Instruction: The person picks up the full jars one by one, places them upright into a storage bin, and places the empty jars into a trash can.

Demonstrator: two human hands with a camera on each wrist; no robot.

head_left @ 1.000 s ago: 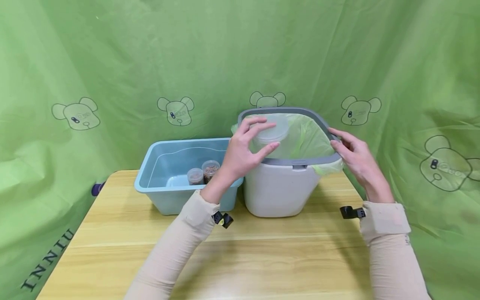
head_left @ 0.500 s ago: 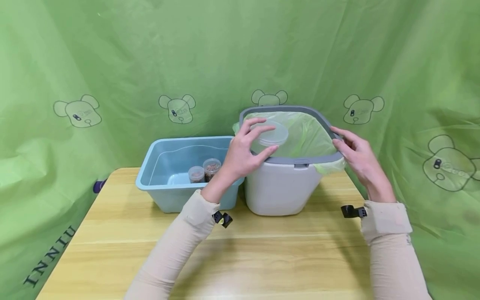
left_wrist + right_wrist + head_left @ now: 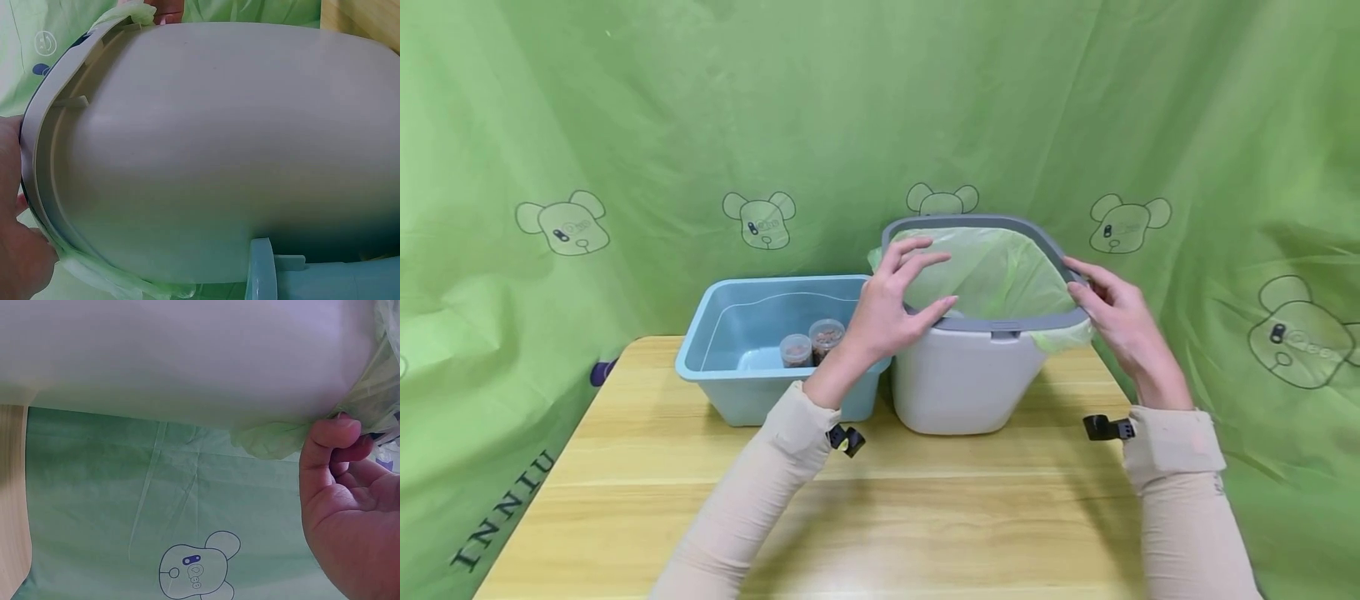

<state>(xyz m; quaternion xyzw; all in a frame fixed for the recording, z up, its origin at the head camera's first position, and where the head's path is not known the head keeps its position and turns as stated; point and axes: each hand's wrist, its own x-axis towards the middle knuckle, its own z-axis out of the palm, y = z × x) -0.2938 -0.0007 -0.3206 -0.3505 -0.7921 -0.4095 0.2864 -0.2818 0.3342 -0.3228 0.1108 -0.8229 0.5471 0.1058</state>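
A light grey trash can [image 3: 966, 383] with a darker grey rim stands on the table, lined with a thin green plastic bag [image 3: 1000, 267]. My left hand [image 3: 891, 304] is at its left front corner, thumb and fingers spread apart over the opening and nothing between them. In the left wrist view that hand [image 3: 19, 244] shows at the rim. At the right corner my right hand [image 3: 1116, 312] holds the rim between thumb and fingers; in the right wrist view the right hand [image 3: 350, 494] is curled there against the bag's edge. A sliver of clear plastic [image 3: 953, 314] shows just behind the front rim.
Left of the can, close beside it, is a blue plastic tub [image 3: 722, 383]. Two clear lidded cups [image 3: 796, 351] with brownish contents stand in its right part. The wooden table [image 3: 955, 525] extends in front, and a green curtain [image 3: 820, 125] with bear prints hangs behind.
A round clear plastic piece below my left fingers has dropped down into the lined can and is now almost hidden by the front rim. Both hands keep nearly the same place.
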